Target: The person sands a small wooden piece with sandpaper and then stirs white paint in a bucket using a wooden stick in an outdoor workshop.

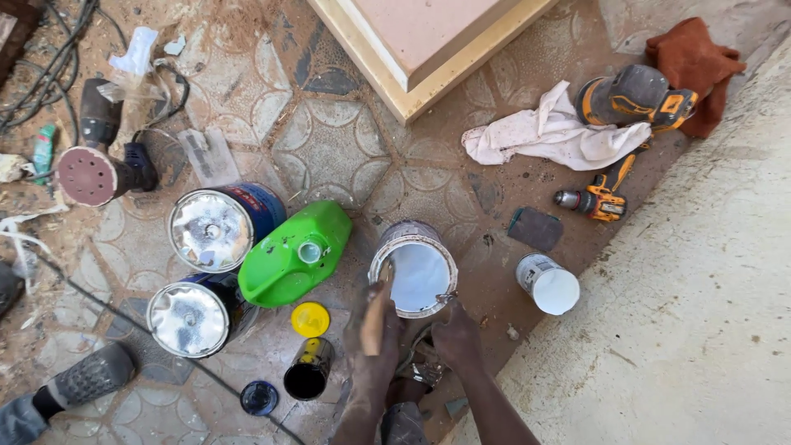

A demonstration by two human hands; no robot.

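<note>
Here, left hand (375, 330) clasps a wooden stick (381, 301) — right hand (456, 330) grips round paint tin (414, 276).

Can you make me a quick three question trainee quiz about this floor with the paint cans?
1. True or false: the green jug has its yellow cap screwed on.
2. Which hand holds the stick in the open white paint can: A left hand, B right hand?
3. What lies beside the white rag, toward the small white can?

Key:
1. False, the cap lies on the floor.
2. A.
3. An orange cordless drill.
</note>
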